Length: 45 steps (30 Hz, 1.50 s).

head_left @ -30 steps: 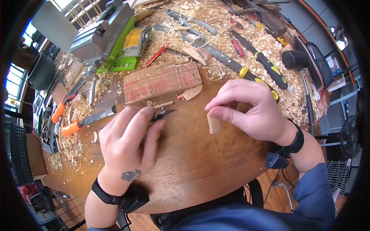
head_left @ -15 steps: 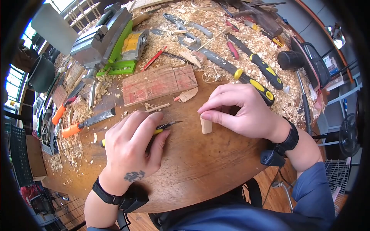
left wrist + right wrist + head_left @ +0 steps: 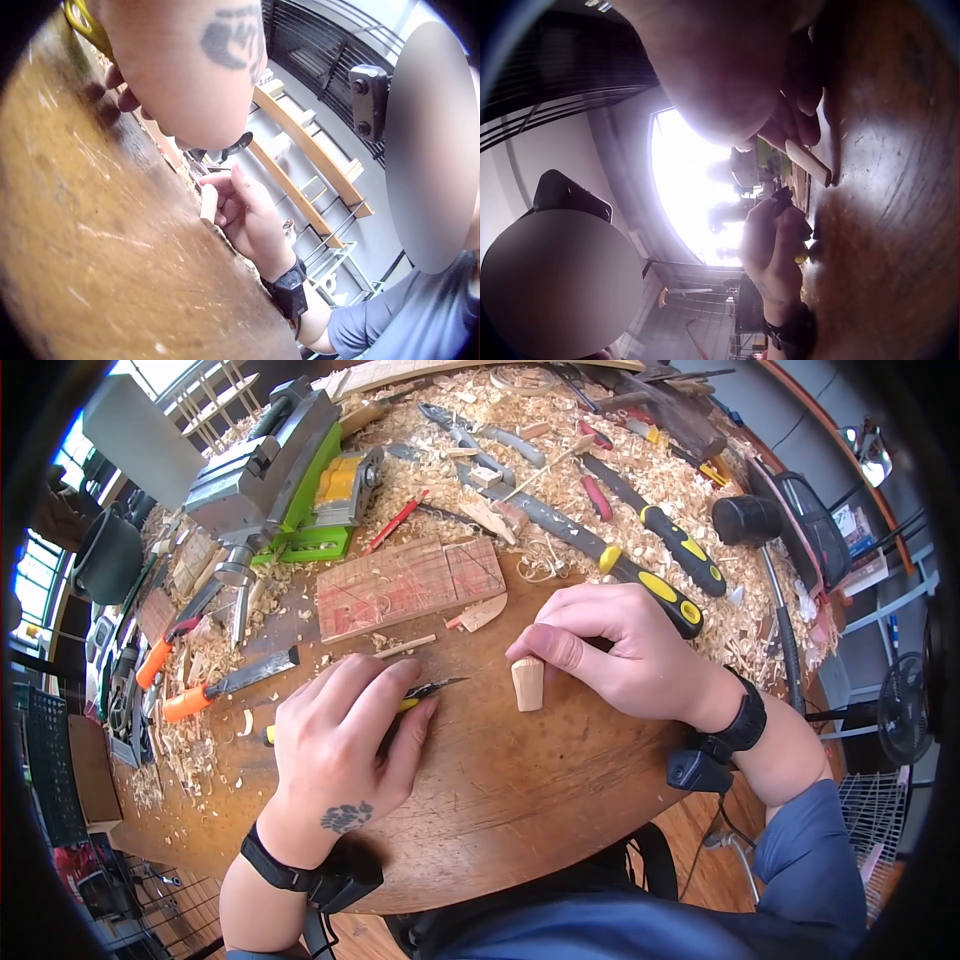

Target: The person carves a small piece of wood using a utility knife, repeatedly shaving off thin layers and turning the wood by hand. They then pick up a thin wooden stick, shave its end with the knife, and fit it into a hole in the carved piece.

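Note:
In the head view the left hand (image 3: 345, 735) grips a knife (image 3: 425, 692) with a yellow and black handle, its dark pointed blade extending to the right over the table. The right hand (image 3: 625, 650) pinches the upper end of a small pale wooden piece (image 3: 528, 685) between thumb and fingers. That piece stands roughly upright, its lower end close to the tabletop. A gap of bare wood separates the blade from the piece. The right wrist view also shows the wooden piece (image 3: 808, 163) under the right hand, with the left hand (image 3: 769, 236) beyond it.
Behind the hands lie a red-marked board (image 3: 385, 590) and a thin stick (image 3: 406, 646). An orange-handled chisel (image 3: 235, 680) is at left, below a vise (image 3: 245, 475). Files (image 3: 655, 585), a mallet (image 3: 748, 520) and wood shavings (image 3: 560, 475) spread over the back and right.
The right hand has moved left with the wooden piece, which is turned so a broader face shows. The left hand has shifted slightly, and more of the knife's handle is visible.

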Motion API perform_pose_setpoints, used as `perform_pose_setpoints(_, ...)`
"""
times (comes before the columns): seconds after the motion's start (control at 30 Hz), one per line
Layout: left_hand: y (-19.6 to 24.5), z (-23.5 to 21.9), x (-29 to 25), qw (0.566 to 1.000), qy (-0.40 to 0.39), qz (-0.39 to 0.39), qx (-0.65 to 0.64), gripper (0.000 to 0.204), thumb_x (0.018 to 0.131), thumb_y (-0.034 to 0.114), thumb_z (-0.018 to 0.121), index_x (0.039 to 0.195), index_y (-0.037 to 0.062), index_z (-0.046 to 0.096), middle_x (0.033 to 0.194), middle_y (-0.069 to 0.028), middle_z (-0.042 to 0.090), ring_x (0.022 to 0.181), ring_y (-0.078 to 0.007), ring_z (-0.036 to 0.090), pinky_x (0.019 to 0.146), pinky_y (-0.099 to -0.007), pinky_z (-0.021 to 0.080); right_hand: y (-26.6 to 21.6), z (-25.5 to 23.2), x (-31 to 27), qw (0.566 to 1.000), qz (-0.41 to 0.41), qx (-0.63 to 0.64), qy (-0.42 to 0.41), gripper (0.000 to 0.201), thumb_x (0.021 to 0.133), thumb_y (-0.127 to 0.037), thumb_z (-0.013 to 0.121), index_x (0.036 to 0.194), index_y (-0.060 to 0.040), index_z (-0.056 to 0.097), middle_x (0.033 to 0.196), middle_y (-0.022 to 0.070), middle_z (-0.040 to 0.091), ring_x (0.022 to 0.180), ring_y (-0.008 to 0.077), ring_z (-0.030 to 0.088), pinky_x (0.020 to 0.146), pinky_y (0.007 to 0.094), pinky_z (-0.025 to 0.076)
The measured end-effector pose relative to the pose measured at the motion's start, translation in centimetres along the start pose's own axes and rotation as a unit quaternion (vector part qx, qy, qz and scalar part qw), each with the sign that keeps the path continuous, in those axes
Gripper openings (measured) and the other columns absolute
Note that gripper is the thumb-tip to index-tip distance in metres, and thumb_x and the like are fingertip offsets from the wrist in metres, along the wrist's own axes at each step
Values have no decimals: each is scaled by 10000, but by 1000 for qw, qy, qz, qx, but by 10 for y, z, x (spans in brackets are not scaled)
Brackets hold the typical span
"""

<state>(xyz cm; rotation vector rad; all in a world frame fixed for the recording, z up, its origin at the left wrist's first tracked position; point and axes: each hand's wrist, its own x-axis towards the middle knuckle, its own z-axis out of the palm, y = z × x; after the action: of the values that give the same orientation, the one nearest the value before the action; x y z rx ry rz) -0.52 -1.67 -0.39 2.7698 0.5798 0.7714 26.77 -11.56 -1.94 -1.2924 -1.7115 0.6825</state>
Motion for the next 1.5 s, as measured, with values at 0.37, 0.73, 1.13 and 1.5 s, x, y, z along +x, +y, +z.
perform_pose_setpoints(0.37,-1,2,2,1000,17,21,11,235,832,83,847,1041,27,755,883,-113,690,717,-313,687,617,-400,537,-2,-1,-1,1000,4,-12,-6,178,1028,-180,761,1009,-14,821,907,138,782,798,244,735,711,355,551)
perform_pose_setpoints(0.73,3,12,2,991,44,123,16,356,816,153,883,1130,26,774,830,-59,651,660,-220,662,559,-354,530,5,3,1,1000,-31,2,0,97,970,-104,802,1039,-43,832,968,107,791,855,229,739,750,338,570)
perform_pose_setpoints(1.13,3,21,6,990,55,126,30,372,828,166,875,1164,36,782,839,-53,647,670,-204,664,555,-341,528,5,4,1,1000,-8,30,-5,89,965,-75,803,1038,-41,841,959,105,790,872,230,743,772,342,576)
perform_pose_setpoints(1.5,8,20,7,988,47,136,48,396,823,134,868,1189,7,781,897,-70,664,714,-200,690,586,-334,562,7,5,0,1000,-2,28,-5,90,958,-64,802,1032,-35,843,946,109,792,841,238,751,743,336,576)
